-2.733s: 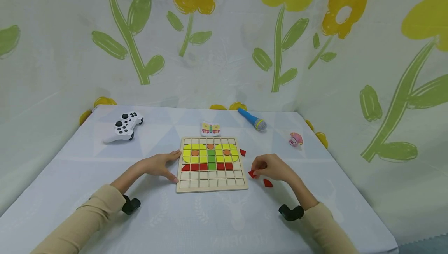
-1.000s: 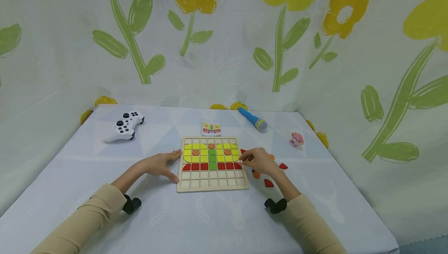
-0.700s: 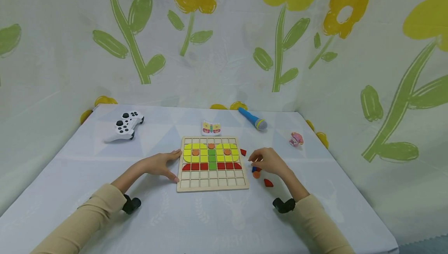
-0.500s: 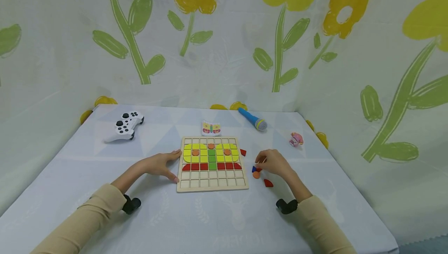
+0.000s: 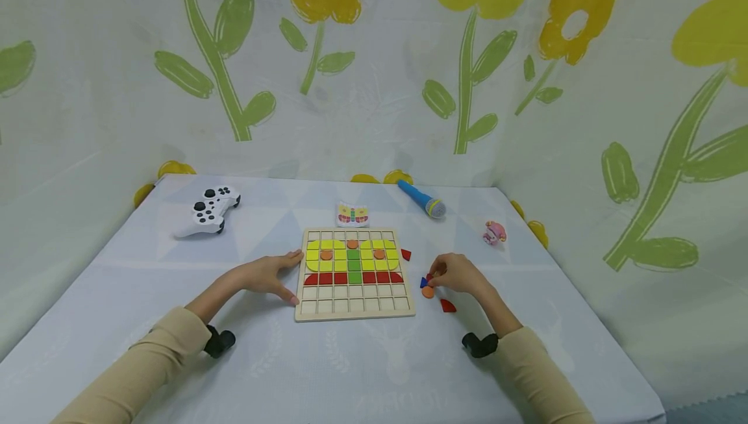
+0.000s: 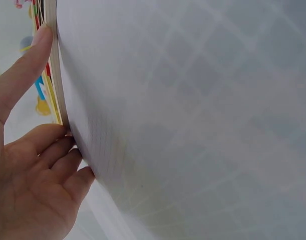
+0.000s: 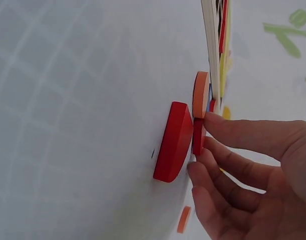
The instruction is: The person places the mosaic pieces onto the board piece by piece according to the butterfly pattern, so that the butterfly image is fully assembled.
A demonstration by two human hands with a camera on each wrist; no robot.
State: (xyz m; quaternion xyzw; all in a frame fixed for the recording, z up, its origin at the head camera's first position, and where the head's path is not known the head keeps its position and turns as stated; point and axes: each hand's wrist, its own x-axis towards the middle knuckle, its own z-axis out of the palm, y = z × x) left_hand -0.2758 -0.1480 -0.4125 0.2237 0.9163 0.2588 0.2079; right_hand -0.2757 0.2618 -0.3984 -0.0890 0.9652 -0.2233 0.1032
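A wooden grid board point(image 5: 354, 314) lies flat, holding yellow, green, red and orange pieces in a butterfly shape. My left hand point(image 5: 263, 274) rests against its left edge, thumb and fingers spread; the left wrist view shows the fingertips along the board's side. Right of the board, my right hand point(image 5: 458, 273) pinches a small red piece point(image 7: 198, 136) between thumb and fingers, low over the table. Beside that piece are an orange disc point(image 5: 428, 292) and a blue triangular piece point(image 5: 423, 282). A red quarter-round piece point(image 5: 447, 306) lies nearer, below the hand.
Another red piece point(image 5: 406, 254) lies by the board's right edge. Behind the board stands a butterfly picture card point(image 5: 352, 215). A blue toy microphone point(image 5: 422, 199), a pink figurine point(image 5: 494, 233) and a white game controller point(image 5: 213, 210) lie farther back on the table point(image 5: 327, 372).
My right hand carried a red piece to the board's red row, where it now sits at the right end. It then moved back right to the loose pieces. The left hand stayed put.
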